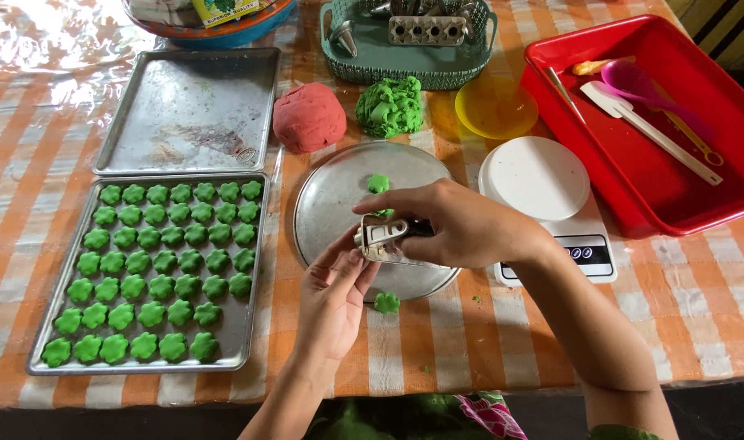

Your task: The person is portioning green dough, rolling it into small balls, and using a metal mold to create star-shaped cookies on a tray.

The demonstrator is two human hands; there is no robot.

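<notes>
Right hand (461, 224) grips a small metal press (381, 238), fingers closed around it, over the near edge of a round metal plate (331, 200). Left hand (333, 297) is open, palm up, fingertips touching the press from below; it holds nothing.

Two green dough bits lie on the plate (377, 183), one partly hidden by the right fingers, and one shaped piece (386, 302) sits on the cloth just below the plate. To the left, a tray (253, 346) holds 41 green cookies (147, 281) in rows; behind it is a second tray (188, 110). Beyond the plate sit one red dough ball (309, 116) and one green dough lump (390, 106). A white scale (543, 183) stands just right of the hands, with a yellow lid (496, 107) behind it and a red tub (657, 187) of utensils further right.
</notes>
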